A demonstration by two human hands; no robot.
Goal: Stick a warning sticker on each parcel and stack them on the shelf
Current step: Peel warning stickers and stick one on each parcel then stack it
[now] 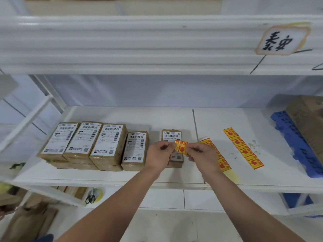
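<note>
A yellow-and-red warning sticker (180,147) is pinched between my left hand (160,155) and my right hand (202,156), just above a small brown parcel (172,135) with a white shipping label. My hands cover the lower half of that parcel. To its left, several labelled brown parcels (90,144) lie side by side on the white shelf (174,117), some stacked two high. Two strips of warning stickers lie to the right: one strip (243,148) in full view, the other strip (221,163) partly under my right wrist.
A blue plastic pallet (295,142) with a cardboard box (309,123) on it sits at the shelf's right end. An upper shelf rail (139,44) hangs overhead with a handwritten sign (281,40). Scissors (90,198) and tape lie on the lower level.
</note>
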